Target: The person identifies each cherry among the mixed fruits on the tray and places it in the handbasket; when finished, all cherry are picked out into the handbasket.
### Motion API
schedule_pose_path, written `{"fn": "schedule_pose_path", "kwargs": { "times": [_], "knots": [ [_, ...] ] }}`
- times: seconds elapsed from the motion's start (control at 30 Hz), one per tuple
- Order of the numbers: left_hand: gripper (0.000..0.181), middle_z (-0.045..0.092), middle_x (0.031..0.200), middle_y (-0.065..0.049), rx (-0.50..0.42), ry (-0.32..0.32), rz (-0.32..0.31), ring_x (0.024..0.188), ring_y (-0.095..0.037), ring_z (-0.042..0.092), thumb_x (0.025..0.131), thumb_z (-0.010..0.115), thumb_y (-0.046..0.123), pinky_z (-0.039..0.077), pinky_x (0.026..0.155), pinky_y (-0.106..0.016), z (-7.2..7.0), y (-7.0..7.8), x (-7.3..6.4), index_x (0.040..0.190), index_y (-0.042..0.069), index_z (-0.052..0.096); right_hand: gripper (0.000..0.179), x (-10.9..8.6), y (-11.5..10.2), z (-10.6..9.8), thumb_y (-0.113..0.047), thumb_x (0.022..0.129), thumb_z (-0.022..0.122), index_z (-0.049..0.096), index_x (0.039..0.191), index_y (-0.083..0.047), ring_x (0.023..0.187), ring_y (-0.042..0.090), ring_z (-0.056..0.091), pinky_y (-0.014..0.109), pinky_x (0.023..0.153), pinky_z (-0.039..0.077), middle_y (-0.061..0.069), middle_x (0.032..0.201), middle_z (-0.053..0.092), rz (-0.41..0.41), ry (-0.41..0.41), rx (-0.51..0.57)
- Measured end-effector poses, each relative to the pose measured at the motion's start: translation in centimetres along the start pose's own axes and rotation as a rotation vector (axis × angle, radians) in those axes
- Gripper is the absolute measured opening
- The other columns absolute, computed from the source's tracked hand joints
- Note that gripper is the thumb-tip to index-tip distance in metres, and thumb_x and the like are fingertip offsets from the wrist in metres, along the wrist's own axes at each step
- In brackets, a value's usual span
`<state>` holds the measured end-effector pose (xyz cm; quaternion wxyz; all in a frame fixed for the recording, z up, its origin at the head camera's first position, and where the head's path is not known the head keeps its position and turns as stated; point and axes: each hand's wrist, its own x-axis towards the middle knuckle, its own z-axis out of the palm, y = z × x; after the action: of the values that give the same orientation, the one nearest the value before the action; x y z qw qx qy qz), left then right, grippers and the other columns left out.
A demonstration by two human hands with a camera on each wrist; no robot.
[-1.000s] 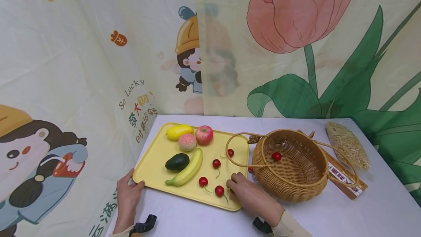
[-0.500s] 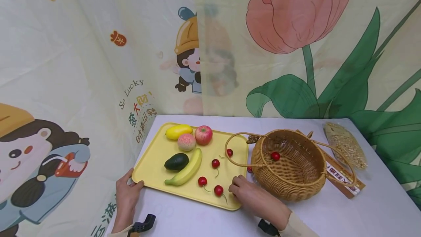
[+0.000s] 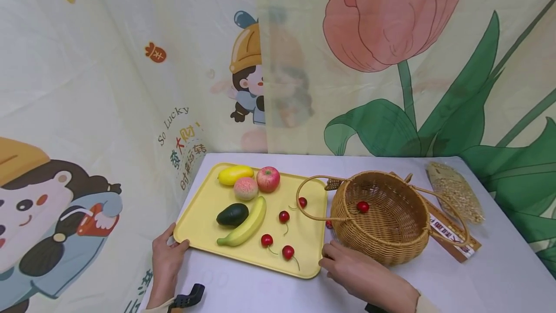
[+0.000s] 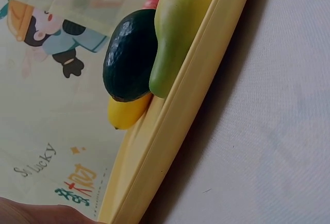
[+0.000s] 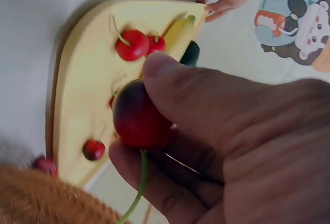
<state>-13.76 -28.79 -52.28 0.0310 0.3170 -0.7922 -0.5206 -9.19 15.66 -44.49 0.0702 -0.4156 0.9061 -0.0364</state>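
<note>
At lower right in the head view, the right hand (image 3: 354,267) pinches a red cherry (image 5: 138,121) between thumb and fingers, beside the tray (image 3: 204,216) whose lower-left corner the left hand (image 3: 167,257) grips. The smooth cherry could slip from so small a hold, or its stem (image 5: 143,175) snag on the wicker basket (image 3: 369,243). The head view hides this cherry behind the hand, and the left wrist view crops most of the left hand.

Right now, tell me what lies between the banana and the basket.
The head view shows four cherries on the tray between the banana and the basket, plus what looks like another cherry just past the tray's edge, partly hidden.
</note>
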Motion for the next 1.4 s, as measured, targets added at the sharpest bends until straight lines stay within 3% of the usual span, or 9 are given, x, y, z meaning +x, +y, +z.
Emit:
{"fn": "schedule_pose_path", "kwargs": {
  "times": [0.1,0.3,0.4,0.53,0.93,1.03,1.13,1.33,1.4],
  "knots": [
    [0.079,0.010,0.172,-0.035,0.005,0.000,-0.008,0.134,-0.050,0.049,0.097,0.061,-0.008,0.057,0.111,-0.057,0.0,0.0,0.0,0.167,0.001,0.026,0.021,-1.2,0.4,-1.0,-0.021,0.094,0.082,0.077,0.114,-0.023,0.091,0.002,0.049,0.015,0.074,0.056,-0.011,0.104,0.063,0.000,-0.018,0.002],
    [0.078,0.015,0.170,-0.035,0.023,0.014,-0.011,0.128,-0.045,0.052,0.097,0.062,-0.006,0.064,0.091,-0.036,0.0,0.0,0.1,0.167,0.002,0.029,0.026,-3.7,1.3,-2.7,-0.022,0.092,0.083,0.076,0.118,-0.027,0.095,0.001,0.051,0.018,0.075,0.059,-0.013,0.112,0.062,0.059,-0.083,0.076],
    [0.077,0.016,0.170,-0.035,0.019,0.021,-0.009,0.130,-0.046,0.052,0.097,0.061,-0.006,0.065,0.098,-0.043,0.2,0.0,0.1,0.167,0.002,0.029,0.031,-4.8,1.6,-3.3,-0.019,0.090,0.084,0.075,0.118,-0.028,0.099,0.002,0.054,0.019,0.077,0.061,-0.013,0.119,0.064,0.073,-0.105,0.081],
    [0.077,0.016,0.170,-0.034,0.003,0.032,-0.017,0.136,-0.051,0.051,0.098,0.060,-0.007,0.056,0.113,-0.058,0.4,0.1,0.1,0.167,0.002,0.028,0.036,-6.0,2.2,-4.2,-0.014,0.087,0.087,0.074,0.117,-0.028,0.101,0.004,0.056,0.022,0.077,0.062,-0.012,0.121,0.065,0.055,-0.109,0.028],
    [0.078,0.014,0.169,-0.037,-0.015,0.016,0.000,0.139,-0.056,0.049,0.096,0.061,-0.009,0.052,0.114,-0.059,0.2,-0.2,0.2,0.167,0.001,0.028,0.045,-8.4,3.6,-5.9,-0.015,0.086,0.087,0.071,0.125,-0.031,0.102,0.007,0.060,0.028,0.082,0.067,-0.011,0.122,0.065,0.059,-0.197,0.013],
    [0.078,0.014,0.170,-0.036,-0.017,0.018,0.001,0.139,-0.056,0.049,0.097,0.060,-0.009,0.053,0.114,-0.059,0.3,-0.1,0.2,0.167,0.001,0.028,0.044,-8.9,3.9,-6.6,-0.009,0.086,0.086,0.072,0.122,-0.029,0.103,0.008,0.060,0.024,0.077,0.065,-0.010,0.122,0.065,0.048,-0.170,-0.017],
    [0.079,0.012,0.170,-0.036,-0.021,0.011,0.005,0.140,-0.057,0.048,0.096,0.061,-0.010,0.052,0.114,-0.059,0.2,-0.2,0.2,0.167,0.001,0.027,0.044,-9.5,4.3,-7.4,-0.006,0.084,0.087,0.072,0.119,-0.027,0.102,0.008,0.059,0.019,0.072,0.062,-0.009,0.120,0.064,0.017,-0.087,-0.056],
    [0.079,0.017,0.167,-0.038,-0.006,0.011,0.016,0.138,-0.056,0.051,0.094,0.062,-0.010,0.063,0.102,-0.048,0.1,-0.2,0.2,0.166,-0.001,0.030,0.045,-9.7,5.0,-8.2,-0.005,0.076,0.092,0.070,0.111,-0.025,0.096,0.007,0.054,0.008,0.060,0.049,-0.010,0.113,0.062,-0.073,0.201,-0.116],
    [0.079,0.018,0.167,-0.038,-0.001,0.012,0.016,0.138,-0.056,0.051,0.094,0.062,-0.010,0.063,0.102,-0.048,0.1,-0.2,0.3,0.166,-0.001,0.030,0.044,-9.5,5.4,-8.5,-0.006,0.076,0.092,0.070,0.109,-0.024,0.095,0.006,0.053,0.006,0.059,0.047,-0.010,0.113,0.062,-0.074,0.248,-0.116]
  ]
}}
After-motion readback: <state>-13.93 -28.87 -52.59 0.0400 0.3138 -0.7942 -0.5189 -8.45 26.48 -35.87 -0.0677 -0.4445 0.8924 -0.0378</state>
